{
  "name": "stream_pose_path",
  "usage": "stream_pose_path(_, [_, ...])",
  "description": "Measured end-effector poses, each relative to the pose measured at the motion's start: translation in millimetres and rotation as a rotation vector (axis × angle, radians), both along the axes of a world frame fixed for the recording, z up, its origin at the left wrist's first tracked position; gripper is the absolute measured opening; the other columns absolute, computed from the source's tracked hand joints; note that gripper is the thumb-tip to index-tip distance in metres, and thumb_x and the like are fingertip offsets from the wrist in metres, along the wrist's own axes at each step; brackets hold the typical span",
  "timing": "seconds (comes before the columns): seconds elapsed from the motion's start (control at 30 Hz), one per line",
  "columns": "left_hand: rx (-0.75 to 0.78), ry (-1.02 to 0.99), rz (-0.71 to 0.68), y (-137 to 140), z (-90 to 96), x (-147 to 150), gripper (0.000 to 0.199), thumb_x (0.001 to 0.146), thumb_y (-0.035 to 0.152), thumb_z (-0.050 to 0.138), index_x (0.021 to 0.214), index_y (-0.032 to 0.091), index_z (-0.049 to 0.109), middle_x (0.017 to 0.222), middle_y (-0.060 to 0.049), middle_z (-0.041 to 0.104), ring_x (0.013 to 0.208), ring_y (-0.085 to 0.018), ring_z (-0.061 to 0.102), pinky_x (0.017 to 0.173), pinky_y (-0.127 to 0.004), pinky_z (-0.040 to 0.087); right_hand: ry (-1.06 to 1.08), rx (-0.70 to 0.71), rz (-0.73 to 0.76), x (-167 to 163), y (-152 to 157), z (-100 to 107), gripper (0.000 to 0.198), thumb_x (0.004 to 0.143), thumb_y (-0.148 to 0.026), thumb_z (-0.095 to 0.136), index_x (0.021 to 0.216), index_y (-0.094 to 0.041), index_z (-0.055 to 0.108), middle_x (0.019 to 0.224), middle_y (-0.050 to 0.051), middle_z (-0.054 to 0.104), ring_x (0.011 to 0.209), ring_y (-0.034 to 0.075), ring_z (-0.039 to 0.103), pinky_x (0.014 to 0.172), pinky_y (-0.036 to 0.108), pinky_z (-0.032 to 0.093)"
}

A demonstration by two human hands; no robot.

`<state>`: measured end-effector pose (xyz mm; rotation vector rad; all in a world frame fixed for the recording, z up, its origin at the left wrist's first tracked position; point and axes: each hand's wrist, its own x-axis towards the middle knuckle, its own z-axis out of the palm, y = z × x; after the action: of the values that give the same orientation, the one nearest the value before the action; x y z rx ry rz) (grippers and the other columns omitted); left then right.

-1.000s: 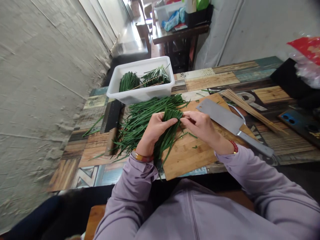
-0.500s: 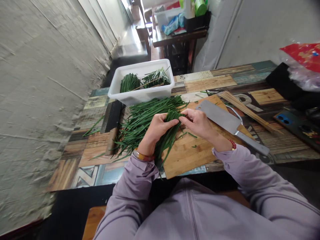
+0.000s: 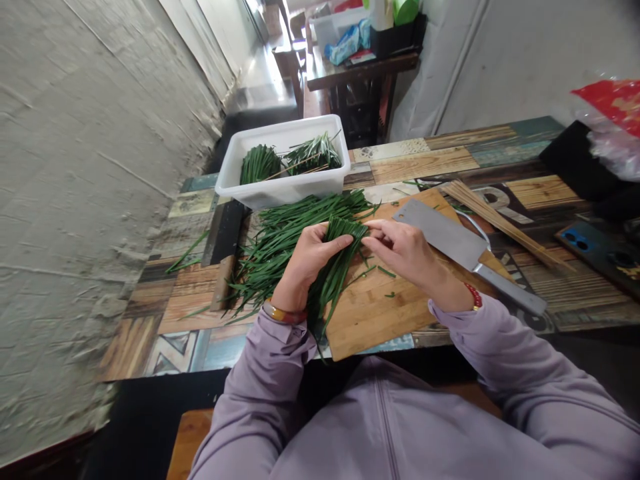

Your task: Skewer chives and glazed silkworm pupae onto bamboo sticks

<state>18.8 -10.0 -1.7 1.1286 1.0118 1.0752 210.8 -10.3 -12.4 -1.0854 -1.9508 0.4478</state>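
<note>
My left hand (image 3: 313,260) is closed around a bunch of green garlic chives (image 3: 345,233), the thumb across the front. The long leaves hang down past my palm over the cutting board's left edge. My right hand (image 3: 403,250) is at the bunch's right side, its thumb and fingers drawn together near the chive ends. Whatever lies between those fingertips is too small to make out. Beneath my hands is a wooden cutting board (image 3: 370,313) with short green scraps on it. A heap of loose chives (image 3: 280,230) spreads to the left.
A cleaver (image 3: 445,233) lies across the board's right side, beside a bundle of thin wooden sticks (image 3: 505,220). Behind the heap stands a white tub (image 3: 280,197) with chive bundles inside. Another knife (image 3: 225,237) rests at left. A phone (image 3: 595,253) lies far right.
My right hand has shifted slightly right, its fingertips drawing back from the bunch. The left hand still grips the chives, with more of the bunch's top showing.
</note>
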Motion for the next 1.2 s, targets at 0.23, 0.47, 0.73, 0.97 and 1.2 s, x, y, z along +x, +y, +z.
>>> stream_pose_path(0.23, [0.004, -0.036, 0.003, 2, -4.7, -4, 0.028, 0.068, 0.037, 0.085, 0.081, 0.014, 0.077, 0.079, -0.004, 0.076, 0.063, -0.013, 0.063, 0.062, -0.023, 0.051, -0.049, 0.031, -0.059, 5, 0, -5, 0.009, 0.09, -0.026, 0.063, 0.089, -0.021, 0.071, 0.078, 0.004, 0.074, 0.074, 0.019, 0.068, 0.071, 0.03, 0.051])
stream_pose_path(0.47, [-0.009, 0.02, 0.024, 1, -3.6, -3, 0.029, 0.067, 0.038, 0.086, 0.079, 0.013, 0.077, 0.075, -0.003, 0.075, 0.061, -0.012, 0.062, 0.059, -0.023, 0.049, -0.058, 0.08, 0.065, 7, 1, -10, 0.019, 0.096, -0.023, 0.053, 0.087, -0.021, 0.069, 0.092, 0.005, 0.077, 0.084, 0.02, 0.07, 0.077, 0.031, 0.052])
stream_pose_path(0.73, [-0.042, 0.006, 0.031, 1, -8.1, 0, 0.03, 0.061, 0.036, 0.089, 0.076, 0.013, 0.076, 0.073, -0.002, 0.074, 0.058, -0.012, 0.061, 0.058, -0.024, 0.049, -0.169, 0.091, 0.001, 2, -4, -11, 0.025, 0.098, -0.024, 0.046, 0.08, -0.022, 0.062, 0.077, 0.005, 0.071, 0.076, 0.019, 0.066, 0.071, 0.03, 0.046])
stream_pose_path(0.97, [-0.036, 0.033, 0.027, 1, -4.8, -2, 0.031, 0.063, 0.038, 0.088, 0.077, 0.015, 0.074, 0.075, -0.001, 0.072, 0.062, -0.012, 0.06, 0.061, -0.024, 0.048, -0.154, 0.07, 0.022, 3, -3, -10, 0.024, 0.097, -0.022, 0.045, 0.079, -0.022, 0.061, 0.078, 0.005, 0.07, 0.077, 0.02, 0.065, 0.071, 0.031, 0.045])
stream_pose_path(1.2, [0.076, 0.05, 0.206, 10, -9.4, -9, 0.03, 0.065, 0.044, 0.086, 0.076, 0.018, 0.076, 0.069, 0.003, 0.066, 0.063, -0.008, 0.053, 0.062, -0.02, 0.043, -0.144, 0.076, 0.001, 6, 0, -14, 0.025, 0.098, -0.023, 0.046, 0.078, -0.021, 0.061, 0.08, 0.005, 0.07, 0.078, 0.02, 0.064, 0.07, 0.03, 0.043])
